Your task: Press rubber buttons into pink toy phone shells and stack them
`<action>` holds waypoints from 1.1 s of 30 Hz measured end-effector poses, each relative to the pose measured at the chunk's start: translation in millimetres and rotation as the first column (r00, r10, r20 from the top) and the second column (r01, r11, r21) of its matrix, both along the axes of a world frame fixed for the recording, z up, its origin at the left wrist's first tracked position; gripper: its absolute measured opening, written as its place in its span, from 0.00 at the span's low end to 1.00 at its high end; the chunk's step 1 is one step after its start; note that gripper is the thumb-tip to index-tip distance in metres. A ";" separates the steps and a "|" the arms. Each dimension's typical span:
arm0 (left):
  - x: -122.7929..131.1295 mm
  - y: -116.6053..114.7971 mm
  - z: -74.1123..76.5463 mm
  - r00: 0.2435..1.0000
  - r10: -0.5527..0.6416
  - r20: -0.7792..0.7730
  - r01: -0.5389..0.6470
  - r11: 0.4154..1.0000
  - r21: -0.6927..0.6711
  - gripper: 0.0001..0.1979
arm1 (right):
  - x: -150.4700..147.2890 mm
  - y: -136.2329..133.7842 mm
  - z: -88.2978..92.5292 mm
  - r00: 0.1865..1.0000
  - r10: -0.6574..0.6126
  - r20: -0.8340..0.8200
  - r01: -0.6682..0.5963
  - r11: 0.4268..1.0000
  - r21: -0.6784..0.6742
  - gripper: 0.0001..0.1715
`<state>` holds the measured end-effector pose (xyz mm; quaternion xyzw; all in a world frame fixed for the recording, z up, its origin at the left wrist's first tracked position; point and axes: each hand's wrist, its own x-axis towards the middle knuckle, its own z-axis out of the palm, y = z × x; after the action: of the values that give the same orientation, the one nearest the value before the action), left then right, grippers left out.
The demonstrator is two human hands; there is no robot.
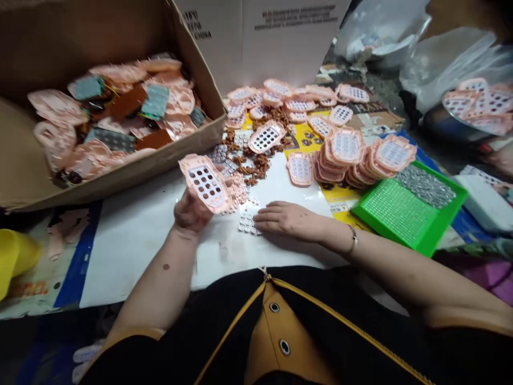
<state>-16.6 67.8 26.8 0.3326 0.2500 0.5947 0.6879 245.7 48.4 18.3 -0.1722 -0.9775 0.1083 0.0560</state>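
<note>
The right hand [282, 219] lies low over the white sheet [224, 248], fingers nearly straight and together, tips covering one edge of a white button pad [246, 221]; whether they pinch it, I cannot tell. Just beyond, the left hand [190, 211] grips a tilted pink panel [206, 184] that hides most of its fingers. Farther off, the frame cuts off a cardboard box [200, 131].

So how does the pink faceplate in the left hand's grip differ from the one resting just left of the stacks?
The held faceplate is raised and tilted in the left hand's grip; the resting faceplate sits beside the stacks.
The held faceplate's grid openings look dark; the resting faceplate's look pale.
Both are pink with a pale inner panel.
</note>
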 end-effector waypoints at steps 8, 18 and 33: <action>0.0 3.4 -0.1 1.000 -0.014 -0.010 0.015 0.998 0.067 0.43 | -13.0 -6.0 -1.8 0.975 -0.093 -0.202 0.138 0.965 0.222 0.15; 0.4 0.8 -9.3 0.995 -0.016 -0.100 0.020 0.999 0.037 0.42 | -49.7 10.5 23.6 0.714 -0.042 -0.699 0.386 0.856 0.344 0.14; 2.4 -2.0 -4.9 0.989 -0.090 -0.116 0.088 0.996 -0.020 0.41 | -82.0 24.9 26.5 0.788 -0.039 -0.615 0.359 0.840 0.407 0.15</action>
<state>-14.1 65.8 21.9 0.3724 0.2789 0.5411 0.7005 163.7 73.3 44.8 -0.2156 -0.8806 -0.1098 0.4075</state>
